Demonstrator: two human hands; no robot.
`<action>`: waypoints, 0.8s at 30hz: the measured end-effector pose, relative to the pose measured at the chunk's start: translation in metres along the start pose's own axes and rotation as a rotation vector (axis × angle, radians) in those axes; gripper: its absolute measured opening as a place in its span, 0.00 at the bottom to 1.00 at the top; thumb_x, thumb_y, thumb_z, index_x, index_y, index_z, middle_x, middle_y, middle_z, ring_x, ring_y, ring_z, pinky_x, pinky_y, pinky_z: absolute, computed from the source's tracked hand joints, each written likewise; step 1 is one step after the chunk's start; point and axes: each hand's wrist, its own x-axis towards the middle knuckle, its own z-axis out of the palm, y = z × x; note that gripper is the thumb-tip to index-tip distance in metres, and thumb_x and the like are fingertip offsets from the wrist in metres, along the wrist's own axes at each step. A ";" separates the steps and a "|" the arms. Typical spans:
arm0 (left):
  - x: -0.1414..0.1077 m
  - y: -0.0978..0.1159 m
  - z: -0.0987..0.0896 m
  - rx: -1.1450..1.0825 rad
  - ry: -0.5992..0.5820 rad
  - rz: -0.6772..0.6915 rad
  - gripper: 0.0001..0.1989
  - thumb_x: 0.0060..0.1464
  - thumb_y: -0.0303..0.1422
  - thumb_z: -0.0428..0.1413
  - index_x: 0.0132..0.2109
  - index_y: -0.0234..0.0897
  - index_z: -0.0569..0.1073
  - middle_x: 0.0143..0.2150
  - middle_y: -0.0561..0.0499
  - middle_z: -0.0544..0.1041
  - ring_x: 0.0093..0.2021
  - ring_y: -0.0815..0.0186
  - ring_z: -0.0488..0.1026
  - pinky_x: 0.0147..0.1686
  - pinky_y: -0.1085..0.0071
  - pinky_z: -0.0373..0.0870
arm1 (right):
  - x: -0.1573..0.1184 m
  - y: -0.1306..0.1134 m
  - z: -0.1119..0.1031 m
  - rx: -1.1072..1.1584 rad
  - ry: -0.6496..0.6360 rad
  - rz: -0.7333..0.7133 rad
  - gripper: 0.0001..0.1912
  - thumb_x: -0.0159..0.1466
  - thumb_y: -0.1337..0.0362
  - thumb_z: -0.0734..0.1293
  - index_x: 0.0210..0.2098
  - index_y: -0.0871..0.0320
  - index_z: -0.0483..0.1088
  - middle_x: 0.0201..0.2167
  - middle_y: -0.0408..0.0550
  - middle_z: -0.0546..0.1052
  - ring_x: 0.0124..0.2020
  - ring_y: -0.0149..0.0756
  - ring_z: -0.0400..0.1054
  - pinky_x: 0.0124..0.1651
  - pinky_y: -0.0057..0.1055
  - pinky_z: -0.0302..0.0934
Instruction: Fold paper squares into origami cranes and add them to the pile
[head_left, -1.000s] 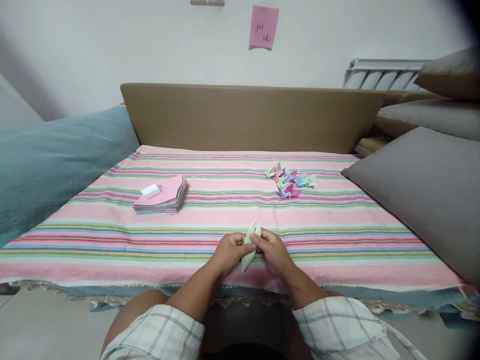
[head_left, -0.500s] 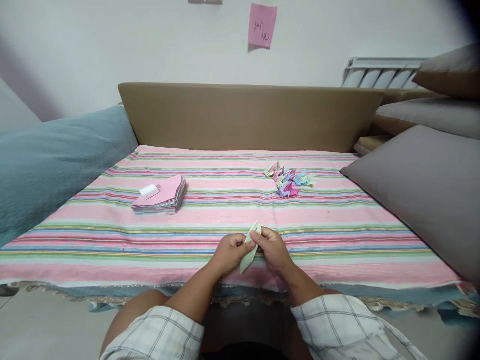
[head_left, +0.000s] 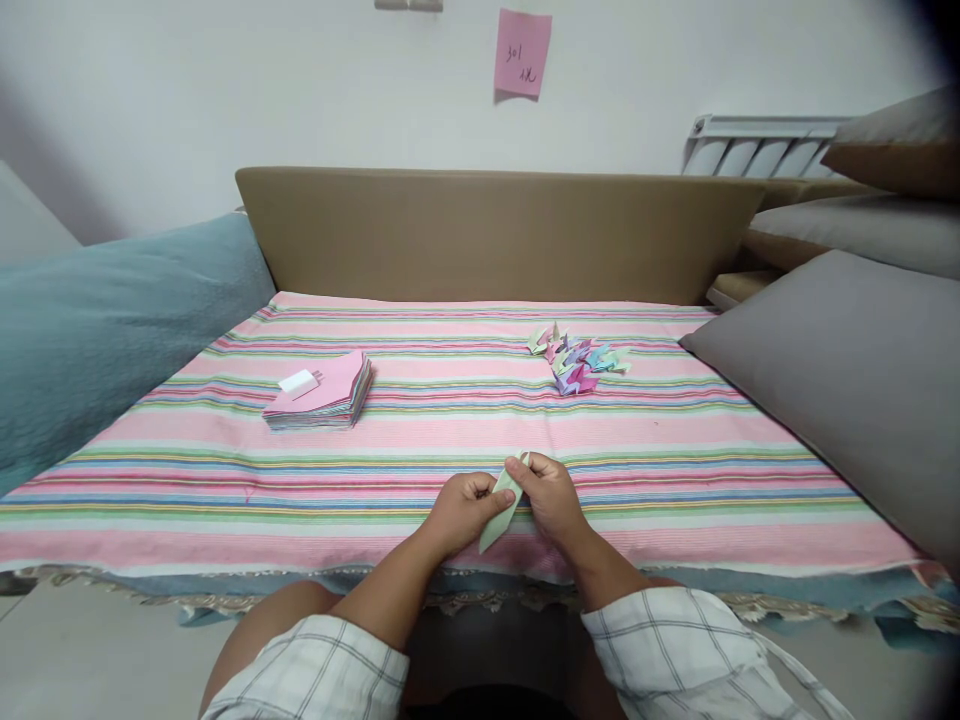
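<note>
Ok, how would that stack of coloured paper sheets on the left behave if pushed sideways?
The stack of coloured paper sheets would probably shear, since its edges look loose and uneven. The white plug adapter resting on top, apparently unfastened, might slide or drop off.

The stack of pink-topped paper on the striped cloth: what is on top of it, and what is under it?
A white plug-like block lies on the pink top sheet. Beneath are more sheets, only their edges visible; the striped cloth directly underneath is covered.
</note>
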 end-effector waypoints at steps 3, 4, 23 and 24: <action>0.000 0.000 0.000 0.008 -0.015 0.006 0.20 0.43 0.47 0.59 0.19 0.34 0.68 0.18 0.57 0.61 0.21 0.73 0.56 0.22 0.76 0.52 | 0.000 0.002 0.000 -0.031 0.025 0.002 0.24 0.55 0.47 0.66 0.16 0.57 0.57 0.15 0.37 0.55 0.20 0.26 0.48 0.24 0.26 0.47; 0.000 0.000 0.000 0.007 -0.020 0.007 0.20 0.42 0.47 0.59 0.19 0.34 0.68 0.17 0.56 0.61 0.21 0.73 0.56 0.22 0.76 0.52 | 0.000 0.003 0.000 -0.035 0.036 0.002 0.24 0.56 0.47 0.65 0.16 0.57 0.58 0.15 0.37 0.56 0.20 0.26 0.49 0.24 0.26 0.47; 0.002 -0.002 0.006 0.297 0.140 0.081 0.20 0.46 0.42 0.55 0.16 0.35 0.61 0.17 0.58 0.54 0.21 0.73 0.51 0.21 0.74 0.46 | 0.001 0.007 0.001 0.144 -0.073 0.192 0.18 0.47 0.53 0.73 0.22 0.61 0.69 0.19 0.42 0.70 0.21 0.28 0.60 0.27 0.27 0.55; 0.002 -0.002 0.006 0.298 0.139 0.076 0.20 0.46 0.43 0.55 0.17 0.35 0.61 0.17 0.58 0.54 0.21 0.74 0.52 0.21 0.75 0.47 | 0.001 0.008 0.001 0.150 -0.077 0.196 0.18 0.47 0.52 0.73 0.22 0.61 0.69 0.18 0.41 0.70 0.21 0.28 0.59 0.26 0.26 0.54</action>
